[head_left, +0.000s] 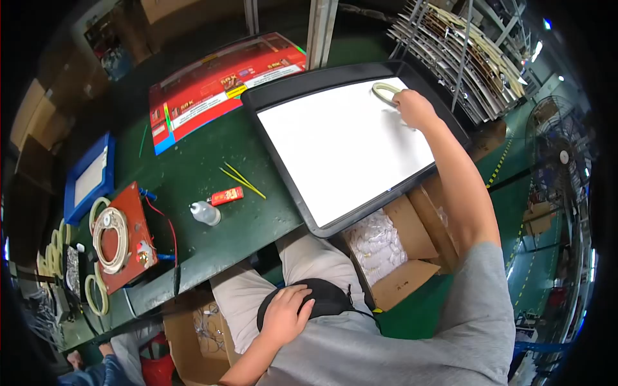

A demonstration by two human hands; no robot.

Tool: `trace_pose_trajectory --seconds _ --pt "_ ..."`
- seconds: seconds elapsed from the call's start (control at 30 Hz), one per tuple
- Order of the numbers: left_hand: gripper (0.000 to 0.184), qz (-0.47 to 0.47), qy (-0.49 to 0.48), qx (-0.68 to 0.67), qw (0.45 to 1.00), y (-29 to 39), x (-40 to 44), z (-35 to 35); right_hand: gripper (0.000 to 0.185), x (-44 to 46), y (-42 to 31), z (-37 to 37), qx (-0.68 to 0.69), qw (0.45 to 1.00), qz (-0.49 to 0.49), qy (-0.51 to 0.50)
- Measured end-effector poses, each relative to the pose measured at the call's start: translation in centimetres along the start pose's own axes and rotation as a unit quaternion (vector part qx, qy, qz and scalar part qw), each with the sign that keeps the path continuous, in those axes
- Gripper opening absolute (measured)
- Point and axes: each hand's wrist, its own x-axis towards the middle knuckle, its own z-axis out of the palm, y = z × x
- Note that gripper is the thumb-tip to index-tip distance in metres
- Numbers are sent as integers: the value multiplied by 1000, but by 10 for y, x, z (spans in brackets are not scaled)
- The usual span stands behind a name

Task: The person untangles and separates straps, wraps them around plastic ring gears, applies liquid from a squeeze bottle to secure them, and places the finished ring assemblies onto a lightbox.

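Head camera is showing a seated person who is working at a green worktop (187,166), the right arm reaching out over a large black frame (322,82). White sheet (335,151) is filling the inside of that frame, and the near edge is jutting out over the person's lap. Right hand (415,109) is grasping a pale ring (377,95) at the far right corner of the sheet; from where I'm standing the fingertips are mostly hidden, so I can't quite tell how firmly they are pinching it. Left hand (288,315) is lying relaxed, gripping nothing, its fingers resting on a black pouch (329,302) at the waist.

To the left of the frame, two yellow sticks (243,180) are lying on the worktop near a small red packet (226,195), and a bottle (205,213) is sitting just beside the packet. Further left, a reddish board (135,219) is carrying a white coil (98,239), while a blue frame (71,199) is lying behind it. Beyond, a red printed sheet (193,103) is spreading across the far side. Below the black frame, an open cardboard box (412,231) is holding a heap of clear-wrapped white pieces (376,248).
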Motion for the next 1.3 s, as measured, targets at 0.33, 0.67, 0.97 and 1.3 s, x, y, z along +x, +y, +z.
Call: trace_pose_trajectory --seconds 0.33,0.67,0.97,1.3 --pt "24 -13 31 -9 999 -5 2 2 20 22 40 54 -38 997 47 39" --pt "21 -13 45 -22 999 -9 4 4 31 2 -57 7 261 959 -44 106" --pt "20 -3 41 -37 998 -11 2 5 84 -143 -253 -38 352 903 -209 -129" --pt "20 -15 64 -54 996 -24 -7 6 84 -144 -228 -30 362 893 -231 -138"
